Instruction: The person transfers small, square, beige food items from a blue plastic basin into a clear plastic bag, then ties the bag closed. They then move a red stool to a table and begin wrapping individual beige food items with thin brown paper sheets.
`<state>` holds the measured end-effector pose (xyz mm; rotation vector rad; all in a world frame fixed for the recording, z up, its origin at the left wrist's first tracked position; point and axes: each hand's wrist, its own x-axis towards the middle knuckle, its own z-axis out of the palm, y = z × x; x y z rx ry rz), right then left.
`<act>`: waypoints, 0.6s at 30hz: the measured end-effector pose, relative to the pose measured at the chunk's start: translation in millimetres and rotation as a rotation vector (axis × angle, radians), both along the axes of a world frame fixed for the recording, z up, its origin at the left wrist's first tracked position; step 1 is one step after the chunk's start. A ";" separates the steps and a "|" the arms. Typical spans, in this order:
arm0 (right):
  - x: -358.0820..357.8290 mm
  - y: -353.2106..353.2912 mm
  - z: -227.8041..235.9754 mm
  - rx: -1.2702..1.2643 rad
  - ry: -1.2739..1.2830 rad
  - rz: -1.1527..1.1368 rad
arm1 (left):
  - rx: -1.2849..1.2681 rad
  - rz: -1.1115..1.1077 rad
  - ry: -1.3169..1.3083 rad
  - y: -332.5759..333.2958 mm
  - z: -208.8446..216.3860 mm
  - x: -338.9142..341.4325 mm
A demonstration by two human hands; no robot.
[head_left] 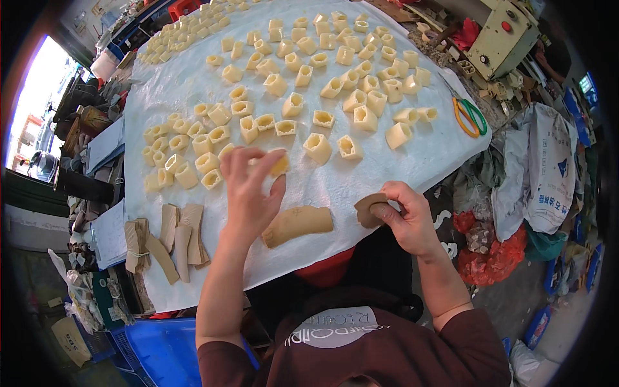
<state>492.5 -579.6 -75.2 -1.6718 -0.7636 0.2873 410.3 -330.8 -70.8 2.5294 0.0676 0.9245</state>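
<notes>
My left hand point(250, 187) is over the near middle of the table. Its thumb and index finger close around a small hollow yellowish piece point(280, 167); part of the grip is blurred. My right hand point(407, 216), at the table's front edge, pinches a curled brown strip point(367, 210) between thumb and fingers. A wider tan sheet point(298, 226), slightly curved, lies between my two hands. Beyond them, many hollow cream-coloured blocks point(317, 148) are spread over the white table covering point(361, 171), several with their ragged openings turned up.
More brown strips point(184, 238) lie at the near left, one bundle tied with string. Orange- and green-handled scissors point(469, 117) rest at the right edge. A machine box with a red button point(503, 35) stands far right. White sacks point(548, 168) and a red bag point(493, 258) are beside the table.
</notes>
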 end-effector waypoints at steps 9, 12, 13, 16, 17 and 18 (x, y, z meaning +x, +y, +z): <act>-17.8 27.6 36.1 -0.150 -0.179 0.347 | -1.622 -0.307 -0.098 -49.7 6.1 -73.5; -24.3 36.6 34.0 -0.152 -0.152 0.435 | -1.692 -0.275 -0.055 -59.2 5.2 -85.0; -26.9 38.1 31.8 -0.152 -0.142 0.435 | -1.704 -0.268 -0.044 -61.2 3.2 -88.0; -31.1 44.0 31.8 -0.179 -0.094 0.442 | -1.480 -0.210 0.012 -63.3 3.0 -93.0; -31.4 44.4 32.2 -0.198 -0.076 0.437 | -1.442 -0.199 0.021 -64.1 3.6 -92.9; -31.7 45.1 32.6 -0.210 -0.080 0.443 | -1.460 -0.218 0.042 -63.5 4.1 -95.0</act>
